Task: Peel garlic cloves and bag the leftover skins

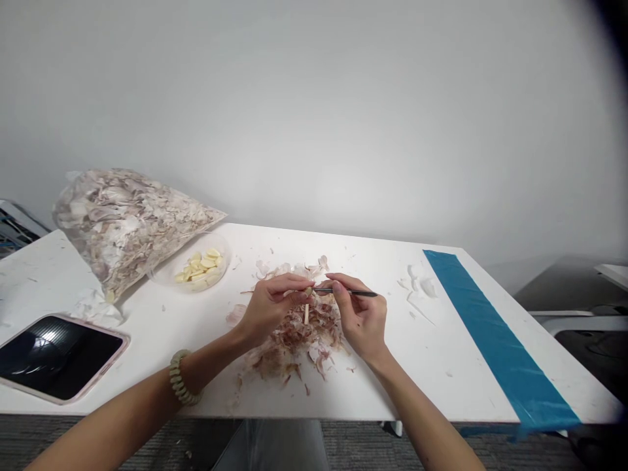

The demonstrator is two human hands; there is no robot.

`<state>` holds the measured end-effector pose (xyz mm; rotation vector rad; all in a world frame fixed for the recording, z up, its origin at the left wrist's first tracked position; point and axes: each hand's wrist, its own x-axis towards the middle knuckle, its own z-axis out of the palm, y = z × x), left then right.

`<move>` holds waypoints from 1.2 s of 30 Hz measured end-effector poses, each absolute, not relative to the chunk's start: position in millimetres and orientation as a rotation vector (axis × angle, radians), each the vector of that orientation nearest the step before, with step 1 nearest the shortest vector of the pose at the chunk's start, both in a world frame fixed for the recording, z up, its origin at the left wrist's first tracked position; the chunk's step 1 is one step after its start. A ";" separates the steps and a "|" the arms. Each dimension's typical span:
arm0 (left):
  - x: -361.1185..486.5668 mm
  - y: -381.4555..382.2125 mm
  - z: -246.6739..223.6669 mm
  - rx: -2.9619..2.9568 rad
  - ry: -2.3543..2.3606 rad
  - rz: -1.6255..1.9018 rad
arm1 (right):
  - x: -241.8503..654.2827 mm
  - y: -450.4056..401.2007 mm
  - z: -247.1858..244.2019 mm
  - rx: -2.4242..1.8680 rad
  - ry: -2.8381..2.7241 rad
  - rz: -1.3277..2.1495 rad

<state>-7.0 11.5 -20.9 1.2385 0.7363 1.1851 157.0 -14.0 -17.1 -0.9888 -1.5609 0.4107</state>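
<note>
Garlic clove [309,291] sits pinched firmly in the left hand [269,307], above a heap of skins [294,343] mid-table; the right hand [360,318] grips a thin black pick [353,292], its tip at the clove. A bowl of peeled cloves [164,278] stands near the back edge.

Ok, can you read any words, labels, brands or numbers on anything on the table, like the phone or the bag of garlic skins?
None readable: the glossy black phone in its pink case, the clear plastic bag of garlic skins and the blue tape strip show no text.
</note>
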 end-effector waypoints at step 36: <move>-12.4 15.0 -24.0 1.951 0.773 1.458 | 165.4 -12.0 -9.1 -1.012 -1.630 0.479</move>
